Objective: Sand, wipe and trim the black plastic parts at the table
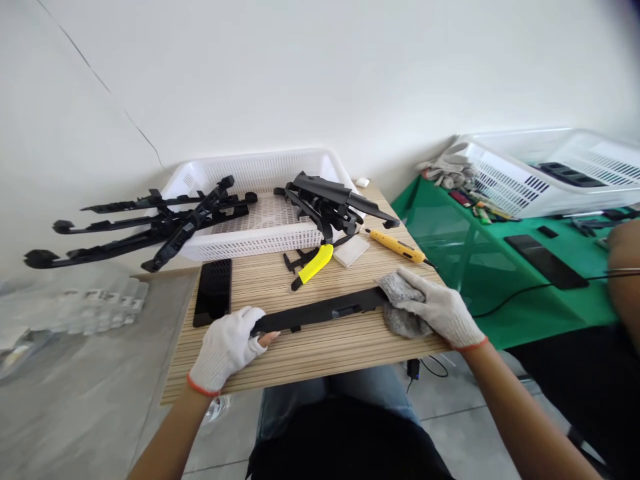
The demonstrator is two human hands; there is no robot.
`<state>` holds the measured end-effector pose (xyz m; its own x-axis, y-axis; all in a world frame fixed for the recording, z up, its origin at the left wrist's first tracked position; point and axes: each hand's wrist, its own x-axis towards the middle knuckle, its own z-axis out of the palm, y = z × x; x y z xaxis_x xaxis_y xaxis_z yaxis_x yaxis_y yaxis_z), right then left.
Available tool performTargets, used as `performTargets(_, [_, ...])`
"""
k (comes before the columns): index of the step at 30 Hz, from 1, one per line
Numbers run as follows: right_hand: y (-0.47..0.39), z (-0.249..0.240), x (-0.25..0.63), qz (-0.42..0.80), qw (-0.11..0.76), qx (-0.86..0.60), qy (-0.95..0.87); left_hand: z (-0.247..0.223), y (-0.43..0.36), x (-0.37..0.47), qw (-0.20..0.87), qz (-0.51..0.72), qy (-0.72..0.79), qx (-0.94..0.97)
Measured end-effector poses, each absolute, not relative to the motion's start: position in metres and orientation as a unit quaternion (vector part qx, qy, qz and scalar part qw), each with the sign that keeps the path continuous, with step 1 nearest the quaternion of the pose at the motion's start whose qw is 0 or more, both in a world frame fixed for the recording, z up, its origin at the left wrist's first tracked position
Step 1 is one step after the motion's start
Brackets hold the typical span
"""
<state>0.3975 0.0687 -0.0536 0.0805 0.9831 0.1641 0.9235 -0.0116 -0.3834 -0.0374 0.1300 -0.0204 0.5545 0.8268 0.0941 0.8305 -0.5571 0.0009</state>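
Gripping the left end of a long black strip (310,313) in the left hand (229,350), fingers curled closed; pinching a grey cloth (399,287) at its right end in the right hand (440,308), partly closed, fingers extended. Best to brace the left end firmly, press evenly, and go lightly around the recess (346,311). Held crosswise over the wooden table (320,363): slim, matte, with a small tab (296,329) on the near edge.

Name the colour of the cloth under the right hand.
The cloth is mottled grey; best view: head.
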Motion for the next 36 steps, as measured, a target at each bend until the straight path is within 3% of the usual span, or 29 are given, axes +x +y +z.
performTargets(7, [0.065, -0.054, 0.405, 0.081, 0.204, -0.696, -0.683, -0.02, 0.13, -0.039, 0.028, -0.031, -0.458, -0.888])
performTargets(13, [0.063, -0.05, 0.401, 0.161, 0.32, -0.711, -0.605, -0.018, 0.131, -0.041, -0.001, -0.033, -0.433, -0.901])
performTargets(16, [0.066, -0.049, 0.399, 0.14, 0.365, -0.763, -0.515, -0.018, 0.132, -0.042, -0.003, -0.039, -0.431, -0.902])
performTargets(22, [0.068, -0.059, 0.388, 0.07, 0.375, -0.764, -0.52, -0.018, 0.134, -0.041, -0.013, -0.055, -0.415, -0.908])
performTargets(25, [0.068, -0.063, 0.383, 0.028, 0.34, -0.777, -0.529, -0.017, 0.135, -0.041, -0.017, -0.063, -0.416, -0.907])
performTargets(28, [0.066, -0.063, 0.383, -0.046, 0.302, -0.828, -0.47, -0.017, 0.135, -0.042, -0.023, -0.061, -0.419, -0.906])
performTargets(31, [0.062, -0.058, 0.38, -0.094, 0.324, -0.853, -0.398, -0.017, 0.135, -0.044, -0.032, -0.065, -0.425, -0.902])
performTargets(36, [0.06, -0.054, 0.361, -0.064, 0.329, -0.794, -0.507, -0.018, 0.133, -0.045, -0.027, -0.083, -0.418, -0.904])
